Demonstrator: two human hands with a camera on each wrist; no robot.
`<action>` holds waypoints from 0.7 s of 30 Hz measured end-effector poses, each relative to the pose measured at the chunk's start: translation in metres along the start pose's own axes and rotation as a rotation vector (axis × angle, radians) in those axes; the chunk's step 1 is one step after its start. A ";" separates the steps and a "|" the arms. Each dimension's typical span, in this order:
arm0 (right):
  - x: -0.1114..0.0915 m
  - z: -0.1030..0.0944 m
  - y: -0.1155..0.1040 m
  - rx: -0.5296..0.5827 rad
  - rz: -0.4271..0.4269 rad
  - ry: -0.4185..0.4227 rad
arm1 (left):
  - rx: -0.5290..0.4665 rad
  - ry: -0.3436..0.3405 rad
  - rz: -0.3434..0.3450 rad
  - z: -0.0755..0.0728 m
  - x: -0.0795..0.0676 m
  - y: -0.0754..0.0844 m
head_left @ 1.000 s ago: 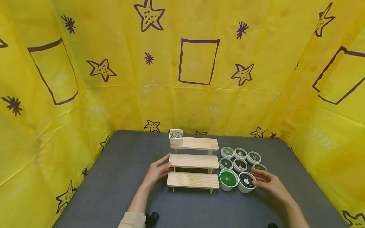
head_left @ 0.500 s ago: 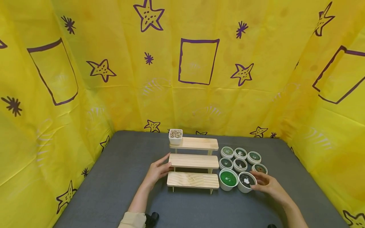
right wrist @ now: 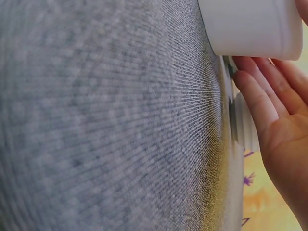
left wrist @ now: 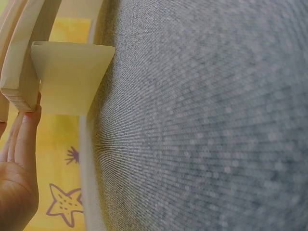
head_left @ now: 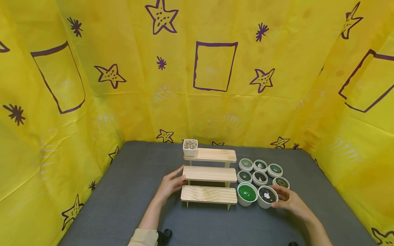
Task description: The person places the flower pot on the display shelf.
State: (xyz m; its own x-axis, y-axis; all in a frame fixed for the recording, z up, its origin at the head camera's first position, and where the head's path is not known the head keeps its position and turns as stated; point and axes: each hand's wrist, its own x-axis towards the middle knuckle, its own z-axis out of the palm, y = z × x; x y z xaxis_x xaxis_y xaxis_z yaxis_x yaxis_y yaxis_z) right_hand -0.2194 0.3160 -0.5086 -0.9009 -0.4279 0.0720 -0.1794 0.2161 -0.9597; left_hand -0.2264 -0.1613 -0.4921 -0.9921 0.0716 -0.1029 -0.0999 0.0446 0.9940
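A three-step wooden stand (head_left: 212,174) rises in the middle of the table. My left hand (head_left: 169,183) touches its left end with extended fingers; in the left wrist view, fingertips meet the end of a wooden board (left wrist: 23,79). To the stand's right, my right hand (head_left: 290,202) holds a white cup (head_left: 267,195) with dark contents and a white patch on top. Its thumb is at the cup's front side and its fingers reach behind. In the right wrist view the cup (right wrist: 252,29) hides the fingertips.
Beside the held cup stands a white cup of green stuff (head_left: 247,193). Several shallow white tubs (head_left: 260,177) with dark green tops cluster behind. A square white pot of pebble-like bits (head_left: 189,147) sits on the top step. Yellow patterned cloth (head_left: 215,112) encloses the grey table (head_left: 129,191).
My right hand has shifted slightly, its fingers drawing off the rightmost tub so that its top shows more. My left hand and the stand have stayed in place.
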 end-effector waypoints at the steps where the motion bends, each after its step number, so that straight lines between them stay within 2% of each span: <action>1: 0.000 0.000 0.000 0.002 -0.006 -0.001 | 0.000 0.000 0.000 0.000 0.000 0.000; 6: -0.001 -0.001 0.001 0.002 -0.013 -0.002 | -0.004 0.002 0.001 0.001 0.000 0.001; 21: 0.000 0.002 0.002 -0.051 0.061 0.037 | -0.012 0.007 -0.012 0.001 -0.001 0.001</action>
State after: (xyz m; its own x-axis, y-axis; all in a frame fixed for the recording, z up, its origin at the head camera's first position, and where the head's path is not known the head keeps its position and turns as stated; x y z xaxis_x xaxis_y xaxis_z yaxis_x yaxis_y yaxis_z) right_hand -0.2191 0.3146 -0.5110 -0.9247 -0.3799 0.0249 -0.1429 0.2858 -0.9476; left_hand -0.2256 -0.1599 -0.4907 -0.9913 0.0639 -0.1150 -0.1131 0.0332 0.9930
